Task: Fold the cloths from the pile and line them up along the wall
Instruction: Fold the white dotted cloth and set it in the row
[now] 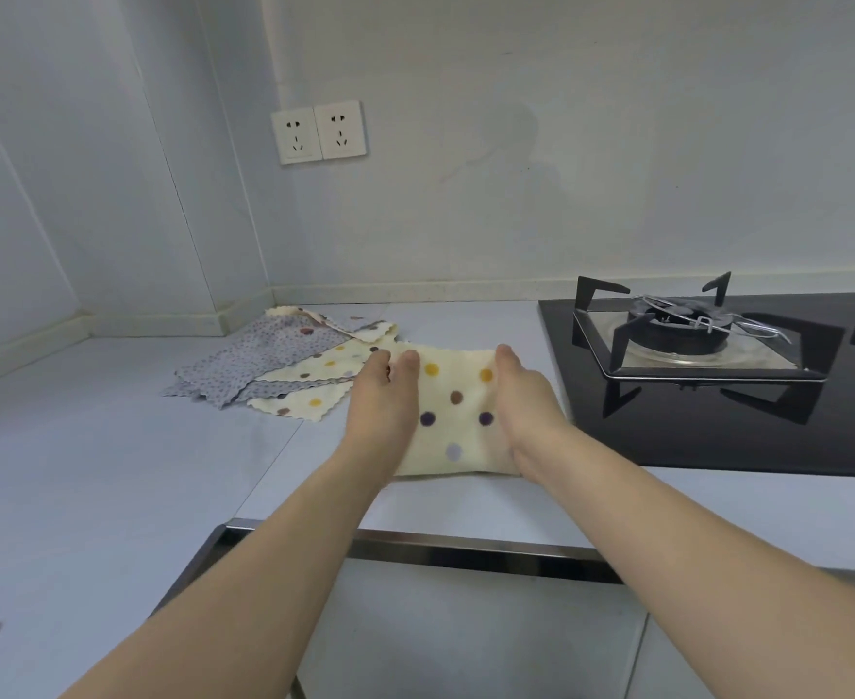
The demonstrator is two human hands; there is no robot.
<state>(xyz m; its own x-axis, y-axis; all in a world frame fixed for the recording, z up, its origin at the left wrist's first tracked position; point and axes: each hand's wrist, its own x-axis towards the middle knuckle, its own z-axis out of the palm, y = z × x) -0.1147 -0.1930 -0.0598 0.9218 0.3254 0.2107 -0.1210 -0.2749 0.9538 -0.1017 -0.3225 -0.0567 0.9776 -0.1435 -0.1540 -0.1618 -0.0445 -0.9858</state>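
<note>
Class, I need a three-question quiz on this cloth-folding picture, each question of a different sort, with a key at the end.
1. True or false: both hands rest on the cream dotted cloth.
2. Multiple choice: the pile of cloths lies (A) on the stove, (B) on the counter near the wall corner, (C) on the floor.
3. Fill in: on the wall above the pile are two ______.

Key
1. True: the left hand and the right hand lie on its two side edges.
2. B: the pile sits on the counter, left of the gas stove.
3. Sockets.
</note>
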